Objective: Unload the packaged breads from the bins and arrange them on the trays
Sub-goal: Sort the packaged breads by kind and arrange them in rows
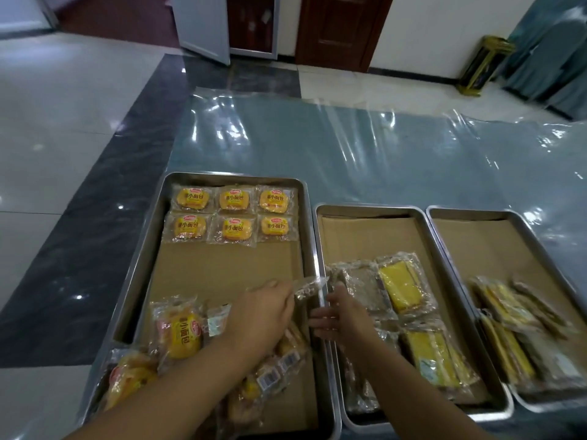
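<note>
Bread packet (309, 289) above left tray (178, 185) edge
Left hand (263, 312) pinches it — long axis left-right; right hand (343, 315) blurred, grip unclear.

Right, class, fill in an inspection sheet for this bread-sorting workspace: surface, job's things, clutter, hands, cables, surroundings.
Surface: wrinkled clear plastic sheet over a blue-green tabletop.
Job's things: three cardboard-lined metal trays. The left tray has six small-bread packs in two neat rows at the far end and a loose pile at the near end. The middle tray holds yellow cake packs. The right tray holds a leaning stack.
Clutter: nothing seen.
Hands: left hand pinches a clear packet; right hand is beside it, fingers stretched and blurred.
Cables: nothing seen.
Surroundings: glossy tiled floor, dark wooden door, gold-and-black stand.
</note>
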Available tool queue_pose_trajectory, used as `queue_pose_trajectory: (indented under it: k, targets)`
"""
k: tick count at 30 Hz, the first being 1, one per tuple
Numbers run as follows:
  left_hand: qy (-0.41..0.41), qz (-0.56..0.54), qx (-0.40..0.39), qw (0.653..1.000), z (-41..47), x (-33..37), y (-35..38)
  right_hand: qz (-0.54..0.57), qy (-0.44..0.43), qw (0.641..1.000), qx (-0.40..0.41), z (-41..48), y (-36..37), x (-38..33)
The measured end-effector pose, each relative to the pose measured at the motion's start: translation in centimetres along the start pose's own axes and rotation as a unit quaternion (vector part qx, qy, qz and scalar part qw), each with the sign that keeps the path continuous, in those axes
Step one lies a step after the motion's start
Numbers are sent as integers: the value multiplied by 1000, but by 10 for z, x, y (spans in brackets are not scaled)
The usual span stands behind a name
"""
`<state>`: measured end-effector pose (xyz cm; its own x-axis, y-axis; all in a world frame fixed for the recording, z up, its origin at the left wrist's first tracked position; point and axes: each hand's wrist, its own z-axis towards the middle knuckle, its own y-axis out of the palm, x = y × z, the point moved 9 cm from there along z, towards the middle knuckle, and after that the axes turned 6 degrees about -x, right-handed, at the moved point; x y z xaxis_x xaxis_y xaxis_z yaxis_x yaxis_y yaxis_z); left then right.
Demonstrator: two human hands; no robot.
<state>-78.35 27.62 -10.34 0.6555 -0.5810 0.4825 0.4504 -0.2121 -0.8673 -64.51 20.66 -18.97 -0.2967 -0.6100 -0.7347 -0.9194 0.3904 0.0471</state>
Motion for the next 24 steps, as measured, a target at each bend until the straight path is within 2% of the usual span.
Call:
queue_pose_trajectory:
  k: [3,6,9,11,13,15,16,17,19,20,21,23,24]
  targets:
    - [68,-29,35,997,2,29,-2,123,35,985,-115,8,14,-10]
    - [106,-36,2,994,16,46,16,185,10,968,-171,19,-3,-32]
    - [53,-87,-49,994,41,48,42,162,-13,971,-177,34,-44,-50]
    - [-26,-169,-30,985,58,45,55,137,-23,979,-151,47,-75,-57]
    - [-144,-271,20,951,73,35,68,151,-33,975,-159,60,-96,-65]
    - [-257,-423,3,869,87,29,94,132,-33,971,-194,69,-103,-72]
    - [-289,-490,-8,822,95,30,107,106,-34,972,-205,75,-107,-75]
    - [-311,-523,-3,793,102,28,113,66,-42,976,-203,83,-111,-79]
    - [-334,-522,47,783,118,20,112,-105,-93,979,-151,104,-126,-93]
    - [-338,-502,77,792,125,14,106,-239,-148,953,-111,113,-133,-104]
    - [-338,-479,99,804,132,8,100,-391,-212,891,-89,120,-133,-114]
    - [-330,-434,118,830,147,0,94,-639,-273,715,-80,130,-122,-109]
    - [-326,-409,115,845,153,-2,93,-695,-270,661,-81,135,-121,-102]
